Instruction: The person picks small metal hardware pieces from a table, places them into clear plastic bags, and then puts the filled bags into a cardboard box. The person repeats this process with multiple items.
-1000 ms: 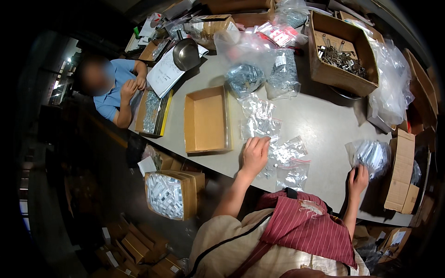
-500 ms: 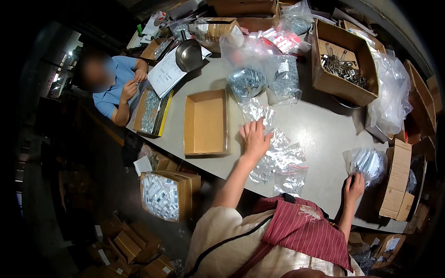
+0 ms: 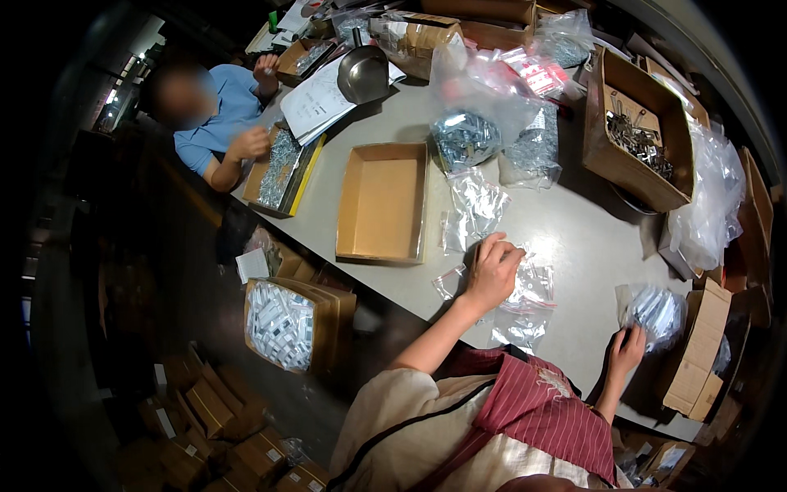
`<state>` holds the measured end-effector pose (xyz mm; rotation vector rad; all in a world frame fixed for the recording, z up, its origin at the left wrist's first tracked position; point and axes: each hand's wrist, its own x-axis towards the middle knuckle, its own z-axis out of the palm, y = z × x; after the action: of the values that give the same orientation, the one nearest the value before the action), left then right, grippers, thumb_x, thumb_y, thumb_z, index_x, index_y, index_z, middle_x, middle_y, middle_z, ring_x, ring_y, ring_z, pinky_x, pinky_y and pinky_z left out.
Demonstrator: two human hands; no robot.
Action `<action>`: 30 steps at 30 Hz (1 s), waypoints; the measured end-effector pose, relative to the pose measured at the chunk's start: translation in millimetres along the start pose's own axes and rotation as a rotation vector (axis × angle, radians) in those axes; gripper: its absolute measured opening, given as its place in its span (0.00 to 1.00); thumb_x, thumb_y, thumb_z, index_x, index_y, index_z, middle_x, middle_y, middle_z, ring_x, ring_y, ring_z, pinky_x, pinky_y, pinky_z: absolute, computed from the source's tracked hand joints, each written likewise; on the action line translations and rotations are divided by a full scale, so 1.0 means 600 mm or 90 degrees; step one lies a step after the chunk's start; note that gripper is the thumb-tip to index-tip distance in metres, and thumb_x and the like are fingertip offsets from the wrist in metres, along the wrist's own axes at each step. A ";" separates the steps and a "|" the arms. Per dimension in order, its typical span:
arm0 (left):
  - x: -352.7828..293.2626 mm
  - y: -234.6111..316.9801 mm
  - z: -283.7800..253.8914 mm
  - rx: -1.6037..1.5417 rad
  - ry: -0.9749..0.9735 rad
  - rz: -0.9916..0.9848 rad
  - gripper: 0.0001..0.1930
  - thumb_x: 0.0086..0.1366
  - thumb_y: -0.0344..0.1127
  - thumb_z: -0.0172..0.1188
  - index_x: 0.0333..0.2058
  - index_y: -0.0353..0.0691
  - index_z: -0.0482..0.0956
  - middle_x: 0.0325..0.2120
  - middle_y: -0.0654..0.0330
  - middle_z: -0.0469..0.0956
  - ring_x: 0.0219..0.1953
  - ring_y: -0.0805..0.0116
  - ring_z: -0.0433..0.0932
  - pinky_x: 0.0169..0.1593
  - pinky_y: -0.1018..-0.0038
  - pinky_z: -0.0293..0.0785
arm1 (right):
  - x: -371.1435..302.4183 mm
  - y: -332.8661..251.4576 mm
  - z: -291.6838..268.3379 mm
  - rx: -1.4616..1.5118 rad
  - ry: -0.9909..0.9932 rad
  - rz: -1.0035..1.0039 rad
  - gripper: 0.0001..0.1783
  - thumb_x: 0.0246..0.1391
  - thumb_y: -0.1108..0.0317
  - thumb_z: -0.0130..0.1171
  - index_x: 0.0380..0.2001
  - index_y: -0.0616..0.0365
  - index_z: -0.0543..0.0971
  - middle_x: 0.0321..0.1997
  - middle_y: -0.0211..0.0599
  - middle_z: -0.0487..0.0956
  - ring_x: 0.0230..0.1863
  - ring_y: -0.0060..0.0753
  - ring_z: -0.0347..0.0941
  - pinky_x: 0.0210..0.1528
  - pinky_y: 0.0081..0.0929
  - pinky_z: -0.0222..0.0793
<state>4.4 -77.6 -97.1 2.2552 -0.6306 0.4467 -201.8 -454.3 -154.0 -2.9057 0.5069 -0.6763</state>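
Clear plastic, mostly: small zip bags (image 3: 522,325) lie in a loose run on the grey table (image 3: 586,262) in front of you, small metal pieces showing in some. Change over the last 0.5 s: your left hand (image 3: 493,271) has come back from the far bags (image 3: 477,203) and rightward, and is now over the middle of the run. Its fingers are bent, thumb near the fingertips; cannot tell whether they pinch anything. Consequence, as judged: the far bags are uncovered, and attention seems to sit on the nearer ones. 1 small bag (image 3: 449,284) now shows apart, left of your wrist.

Your right hand (image 3: 629,348) is unchanged, fingertips at the near edge of the larger bag of silvery strips (image 3: 657,315); cannot tell if it grips. Your 2 hands are well apart. The shallow cardboard box (image 3: 382,205) stands left of the far bags. Across the corner, the co-worker (image 3: 236,97) has parted their 2 hands, 1 raised, 1 near the tray of metal parts (image 3: 280,174).
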 end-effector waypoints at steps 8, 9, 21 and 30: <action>-0.004 -0.041 0.000 0.210 -0.122 -0.161 0.27 0.68 0.43 0.59 0.59 0.31 0.72 0.60 0.42 0.70 0.67 0.43 0.62 0.69 0.48 0.55 | 0.005 -0.011 -0.005 0.013 -0.001 0.014 0.16 0.59 0.66 0.59 0.48 0.63 0.77 0.45 0.51 0.78 0.46 0.58 0.74 0.49 0.47 0.71; -0.012 -0.050 0.001 0.220 -0.150 -0.160 0.28 0.69 0.45 0.59 0.60 0.29 0.71 0.62 0.41 0.68 0.67 0.43 0.62 0.69 0.48 0.54 | 0.007 -0.013 -0.006 0.017 -0.008 0.020 0.16 0.59 0.66 0.59 0.48 0.62 0.77 0.45 0.51 0.78 0.46 0.58 0.74 0.48 0.47 0.71; -0.103 0.050 -0.025 0.096 -0.320 0.220 0.34 0.66 0.49 0.61 0.67 0.44 0.66 0.71 0.48 0.58 0.75 0.41 0.49 0.71 0.30 0.38 | 0.003 -0.013 -0.002 0.033 0.017 0.021 0.15 0.58 0.68 0.58 0.48 0.62 0.77 0.44 0.49 0.78 0.45 0.57 0.74 0.49 0.46 0.70; -0.101 0.007 0.007 0.146 -0.355 0.269 0.31 0.69 0.49 0.57 0.70 0.57 0.65 0.73 0.61 0.58 0.74 0.50 0.53 0.70 0.29 0.38 | 0.006 -0.019 -0.013 0.040 0.023 0.021 0.14 0.55 0.69 0.60 0.45 0.60 0.77 0.41 0.46 0.77 0.44 0.54 0.74 0.46 0.45 0.69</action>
<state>-47.0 -64.6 -127.0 2.4751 -1.4183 0.0764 -198.8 -445.2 -143.3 -2.8251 0.5259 -0.7283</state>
